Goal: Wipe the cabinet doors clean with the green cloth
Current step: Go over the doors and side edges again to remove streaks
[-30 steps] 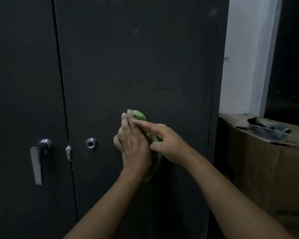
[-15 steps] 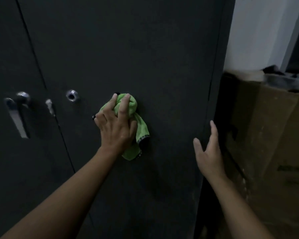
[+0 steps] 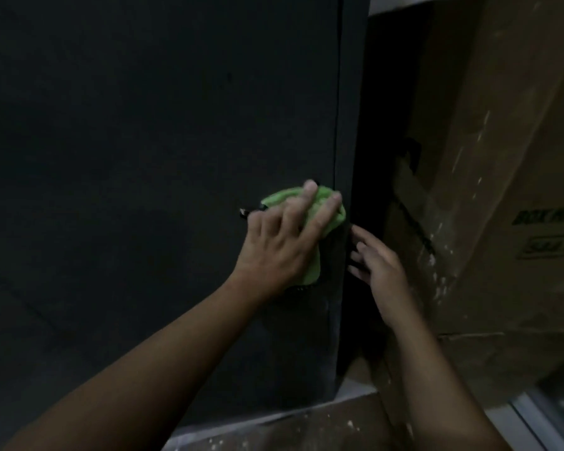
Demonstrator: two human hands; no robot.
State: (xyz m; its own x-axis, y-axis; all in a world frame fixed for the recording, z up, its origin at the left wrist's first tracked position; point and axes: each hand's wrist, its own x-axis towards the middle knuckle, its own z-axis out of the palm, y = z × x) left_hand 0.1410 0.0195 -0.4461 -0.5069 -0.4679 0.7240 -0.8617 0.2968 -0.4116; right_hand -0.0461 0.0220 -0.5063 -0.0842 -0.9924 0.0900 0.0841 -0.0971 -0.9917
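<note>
Now your flat left hand (image 3: pixel 280 245) presses the crumpled green cloth (image 3: pixel 279 197) onto the dark cabinet door (image 3: pixel 160 141); your loose-fingered right hand (image 3: pixel 381 265) likely braces its edge.

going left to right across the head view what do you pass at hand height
door → left hand, pressing the cloth on the door → right hand at the cabinet's side edge → box
</note>
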